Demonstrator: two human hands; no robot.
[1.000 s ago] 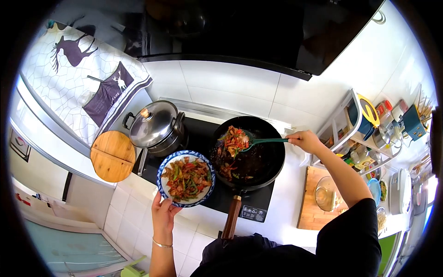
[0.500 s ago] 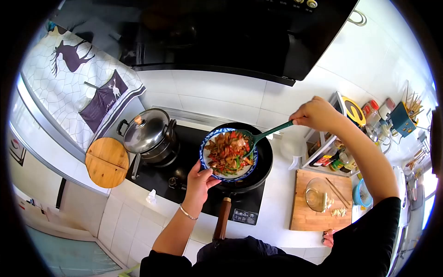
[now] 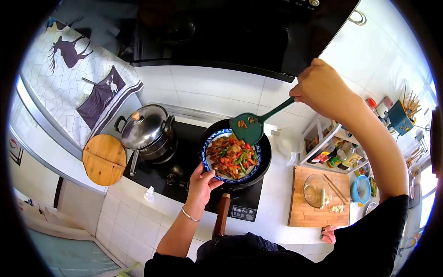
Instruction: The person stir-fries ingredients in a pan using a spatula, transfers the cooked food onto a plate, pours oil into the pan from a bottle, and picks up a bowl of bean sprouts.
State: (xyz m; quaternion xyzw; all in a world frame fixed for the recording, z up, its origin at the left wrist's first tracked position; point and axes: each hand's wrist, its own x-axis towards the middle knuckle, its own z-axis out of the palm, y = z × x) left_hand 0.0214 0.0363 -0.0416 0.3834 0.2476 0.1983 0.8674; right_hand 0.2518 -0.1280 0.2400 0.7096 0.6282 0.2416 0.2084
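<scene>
My left hand [image 3: 201, 185] grips the near-left rim of a blue-and-white patterned plate [image 3: 206, 162], holding it over a dark frying pan [image 3: 265, 162]. Stir-fried meat with red and green peppers [image 3: 233, 158] is heaped on the plate. High on the right, my right hand [image 3: 318, 87] is closed round the handle end of a dark green spatula [image 3: 251, 131]. The spatula's broad head hangs over the far edge of the plate, with a few bits of food stuck to it. The pan's wooden handle [image 3: 222, 214] points towards me; the plate hides most of its inside.
Left on the black stove [image 3: 152, 173] stands a lidded pot [image 3: 145, 127], beside a round wooden board [image 3: 104, 159]. At right, a cutting board [image 3: 300, 210] holds a glass bowl [image 3: 314, 190], chopsticks and chopped garlic. Behind it are a spice rack [image 3: 318, 138] and a blue bowl [image 3: 360, 189]. A range hood [image 3: 207, 37] overhangs.
My right hand has risen, lifting and turning the spatula off the food, so its head now shows face-on. More food lies spread on the plate, which stays in my left hand.
</scene>
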